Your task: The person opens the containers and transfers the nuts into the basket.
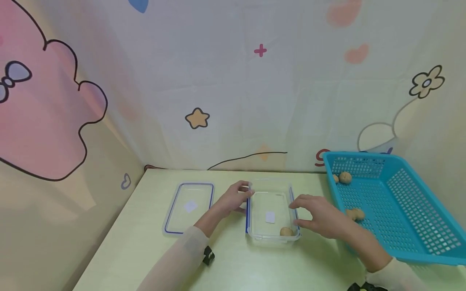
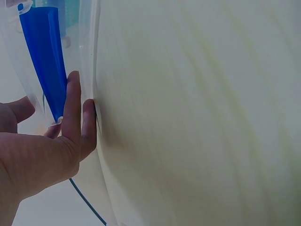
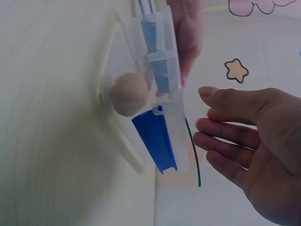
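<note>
A clear food container with blue side latches stands on the table, its top uncovered. Inside, at its near right corner, lies a round tan potato, which also shows through the wall as the potato in the right wrist view. My left hand rests against the container's left side, with mostly straight fingers by the blue latch. On the other side, my right hand hovers by the right wall. Its fingers are loosely bent and hold nothing.
A clear lid with a blue seal lies left of the container. At the right stands a blue perforated basket, with a round potato and a knobbly tan piece along its left side. A printed cloth hangs behind the table.
</note>
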Action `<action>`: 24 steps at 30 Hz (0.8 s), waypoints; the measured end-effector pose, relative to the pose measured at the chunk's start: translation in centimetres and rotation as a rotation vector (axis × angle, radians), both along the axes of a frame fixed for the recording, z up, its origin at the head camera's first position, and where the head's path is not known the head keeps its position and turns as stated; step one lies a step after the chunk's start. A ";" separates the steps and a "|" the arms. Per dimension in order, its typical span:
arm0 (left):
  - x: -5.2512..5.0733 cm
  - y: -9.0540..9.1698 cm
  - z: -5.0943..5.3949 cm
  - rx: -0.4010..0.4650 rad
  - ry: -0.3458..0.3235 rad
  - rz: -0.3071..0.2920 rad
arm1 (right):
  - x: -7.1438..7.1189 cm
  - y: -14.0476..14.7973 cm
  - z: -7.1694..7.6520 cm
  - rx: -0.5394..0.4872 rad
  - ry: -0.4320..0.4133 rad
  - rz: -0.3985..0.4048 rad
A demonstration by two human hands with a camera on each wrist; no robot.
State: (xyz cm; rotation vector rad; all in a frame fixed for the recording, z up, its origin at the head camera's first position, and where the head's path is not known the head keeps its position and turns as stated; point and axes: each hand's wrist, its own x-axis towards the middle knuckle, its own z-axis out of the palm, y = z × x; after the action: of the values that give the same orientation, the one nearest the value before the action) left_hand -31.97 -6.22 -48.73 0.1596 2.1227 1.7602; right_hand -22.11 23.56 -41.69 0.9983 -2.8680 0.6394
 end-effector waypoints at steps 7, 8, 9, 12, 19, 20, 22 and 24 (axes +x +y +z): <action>-0.1 0.1 0.2 -0.002 0.007 -0.009 | -0.1 -0.7 -0.6 0.041 -0.051 0.074; -0.1 0.1 0.2 -0.002 0.007 -0.011 | -0.1 -0.8 -0.7 0.050 -0.060 0.087; -0.1 0.1 0.2 -0.004 0.007 -0.013 | -0.2 -0.8 -0.7 0.059 -0.070 0.099; 0.0 0.2 0.2 -0.005 0.007 -0.019 | -0.3 -1.0 -0.9 0.081 -0.102 0.137; 0.1 0.5 0.0 -0.012 0.006 -0.022 | -0.7 -1.3 -1.1 0.104 -0.181 0.145; 0.1 0.5 0.0 -0.012 0.007 -0.021 | -0.7 -1.4 -1.1 0.106 -0.190 0.142; 0.1 0.5 -0.1 -0.012 0.011 -0.020 | -0.8 -1.4 -1.0 0.108 -0.201 0.138; 0.1 0.5 -0.1 -0.010 0.014 -0.019 | -0.9 -1.5 -1.0 0.111 -0.208 0.135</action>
State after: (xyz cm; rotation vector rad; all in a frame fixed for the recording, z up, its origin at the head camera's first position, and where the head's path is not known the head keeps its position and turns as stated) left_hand -31.90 -5.74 -48.83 0.1894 2.1326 1.7426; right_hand -23.00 22.09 -42.65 1.2190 -3.0647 0.6342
